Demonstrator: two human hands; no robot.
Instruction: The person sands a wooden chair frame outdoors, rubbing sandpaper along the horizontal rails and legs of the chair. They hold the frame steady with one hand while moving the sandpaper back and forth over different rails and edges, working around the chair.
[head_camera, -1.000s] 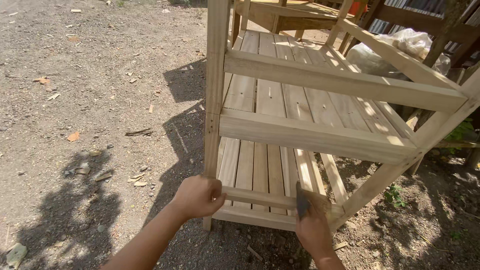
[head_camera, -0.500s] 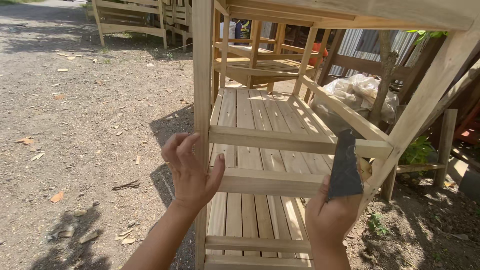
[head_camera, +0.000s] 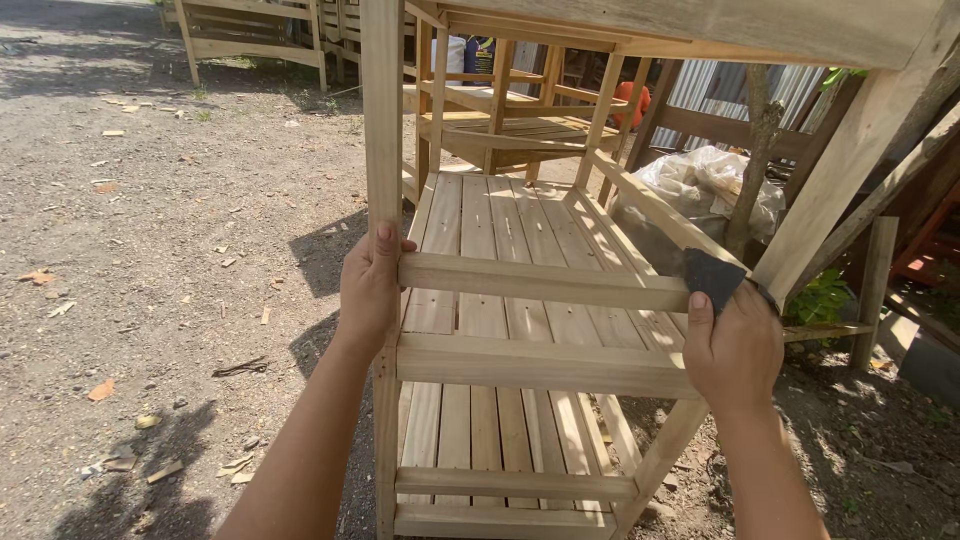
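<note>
Standing on bare dirt ground (head_camera: 150, 230) is an unfinished wooden rack (head_camera: 520, 300) of pale slatted timber, viewed from its open front. Left hand (head_camera: 370, 290) is wrapped round the front left post (head_camera: 382, 150), level with the upper front rail (head_camera: 545, 282); its grip is closed on the post, thumb resting over the rail's left end. Right hand (head_camera: 735, 350) sits at the right end of that same rail, by the front right post (head_camera: 850, 170); its grip is closed on a dark sheet of sandpaper (head_camera: 712, 277), which lies pressed against the rail's right end, one corner sticking up above the fingers.

Condition of the work, judged from the wood alone: the rail faces and the slats (head_camera: 500, 240) of the shelf behind look pale and even, with no coating on any part. Which lengths have been abraded cannot be told. The lower rail (head_camera: 540, 365) and the bottom rails (head_camera: 510, 485) are untouched by either hand at this moment.

Surroundings: more bare timber frames (head_camera: 255, 40) stand at the far edge of the ground, a clear plastic sack (head_camera: 710, 185) lies behind the rack to the right, and wood scraps (head_camera: 240, 368) are scattered about.
</note>
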